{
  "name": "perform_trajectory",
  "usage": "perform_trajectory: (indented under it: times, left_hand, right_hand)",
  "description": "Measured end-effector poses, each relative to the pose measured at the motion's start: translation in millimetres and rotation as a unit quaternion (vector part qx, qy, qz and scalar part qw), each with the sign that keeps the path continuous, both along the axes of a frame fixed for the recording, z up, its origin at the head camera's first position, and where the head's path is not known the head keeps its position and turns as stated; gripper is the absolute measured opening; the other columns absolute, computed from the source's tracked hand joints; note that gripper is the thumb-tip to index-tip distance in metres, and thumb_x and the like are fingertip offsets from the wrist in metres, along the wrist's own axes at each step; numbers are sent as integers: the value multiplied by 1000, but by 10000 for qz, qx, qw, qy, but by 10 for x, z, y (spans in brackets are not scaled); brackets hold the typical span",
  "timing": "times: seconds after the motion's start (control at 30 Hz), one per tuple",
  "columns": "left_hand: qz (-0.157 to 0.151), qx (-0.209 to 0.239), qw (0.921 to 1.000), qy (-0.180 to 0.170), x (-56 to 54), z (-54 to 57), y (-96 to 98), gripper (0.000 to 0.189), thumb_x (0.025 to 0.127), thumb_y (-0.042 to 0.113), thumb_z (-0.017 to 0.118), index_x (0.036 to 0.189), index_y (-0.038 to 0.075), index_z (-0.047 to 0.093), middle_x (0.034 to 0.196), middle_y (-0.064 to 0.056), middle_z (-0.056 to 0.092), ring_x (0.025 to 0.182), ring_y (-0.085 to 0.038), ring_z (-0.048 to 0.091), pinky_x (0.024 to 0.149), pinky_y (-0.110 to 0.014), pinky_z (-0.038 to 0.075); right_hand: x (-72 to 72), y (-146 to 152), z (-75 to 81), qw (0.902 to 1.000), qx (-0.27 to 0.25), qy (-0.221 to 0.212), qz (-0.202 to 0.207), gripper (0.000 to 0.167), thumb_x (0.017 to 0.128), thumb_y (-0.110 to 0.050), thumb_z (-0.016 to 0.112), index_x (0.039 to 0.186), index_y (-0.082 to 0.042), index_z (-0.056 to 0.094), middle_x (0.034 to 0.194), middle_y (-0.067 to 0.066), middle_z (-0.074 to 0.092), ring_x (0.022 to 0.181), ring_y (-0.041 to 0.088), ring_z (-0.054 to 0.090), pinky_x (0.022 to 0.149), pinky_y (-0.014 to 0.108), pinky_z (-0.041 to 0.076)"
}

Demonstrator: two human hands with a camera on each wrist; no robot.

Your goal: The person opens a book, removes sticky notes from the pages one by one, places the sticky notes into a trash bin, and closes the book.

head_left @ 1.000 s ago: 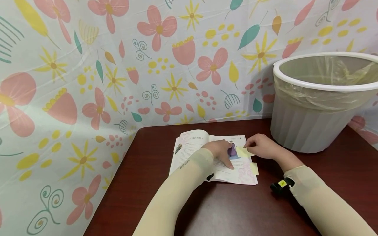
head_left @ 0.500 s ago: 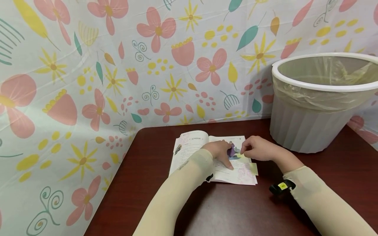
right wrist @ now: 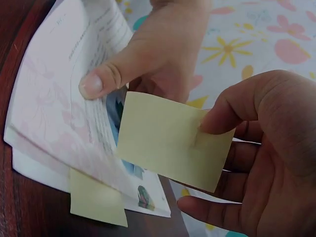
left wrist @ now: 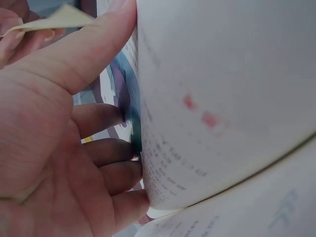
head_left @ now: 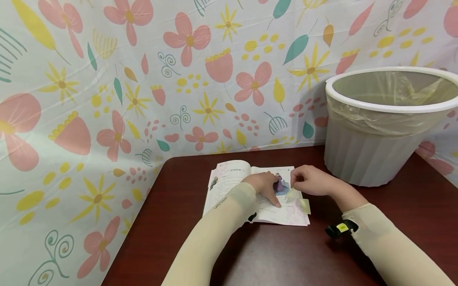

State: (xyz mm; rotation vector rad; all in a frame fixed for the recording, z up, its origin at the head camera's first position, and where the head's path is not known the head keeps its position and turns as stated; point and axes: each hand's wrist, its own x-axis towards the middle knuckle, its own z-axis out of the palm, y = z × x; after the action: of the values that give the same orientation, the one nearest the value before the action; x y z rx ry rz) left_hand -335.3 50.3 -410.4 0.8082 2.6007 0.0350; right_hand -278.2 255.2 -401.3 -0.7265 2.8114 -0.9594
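An open book (head_left: 229, 178) with printed text and a coloured picture lies on the table. Across its right page my left hand (head_left: 265, 187) rests with thumb and fingers spread, pressing the paper. Between thumb and fingers, my right hand (head_left: 311, 180) pinches a pale yellow sticky note (right wrist: 168, 140) at one end, over the right page's outer edge. In the left wrist view that sticky note (left wrist: 59, 19) looks bent, beyond the left thumb. A second yellow sticky note (right wrist: 98, 197) sticks out from the book's edge, lower down.
A grey bin (head_left: 368, 155) with a white rim and a clear liner stands on the dark red-brown table (head_left: 286, 254) at the back right. Behind the table hangs a flower-patterned cloth (head_left: 143, 79).
My right hand has shifted slightly left and down over the page. The pinched sticky note, broad and flat a second ago, now looks narrower and more tilted. The left hand stays on the page.
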Motion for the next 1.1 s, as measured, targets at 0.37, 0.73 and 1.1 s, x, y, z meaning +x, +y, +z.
perform_trajectory:
  times: [0.37,0.73,1.1]
  left_hand:
    - [-45,-27,10000,5,33,-10,14,106,70,63,88,160,35,38,167,6,38,156,-13,31,123,-31,35]
    - [95,2,10000,-18,71,-4,18,108,70,61,89,160,35,36,169,5,33,158,-12,27,125,-32,32]
    - [228,103,9996,-130,83,-8,-28,108,70,59,90,161,37,34,170,3,29,158,-14,27,125,-35,33]
  right_hand:
    - [254,-57,291,9988,-47,469,-91,28,89,1,58,76,-23,66,73,-7,59,67,8,53,59,24,47]
    - [439,146,1352,9807,-640,1630,864,36,88,10,61,83,-24,71,71,-9,64,62,4,57,59,22,48]
    - [-55,671,2933,9619,-2524,977,-389,19,97,9,51,92,2,67,73,5,74,59,17,72,59,24,59]
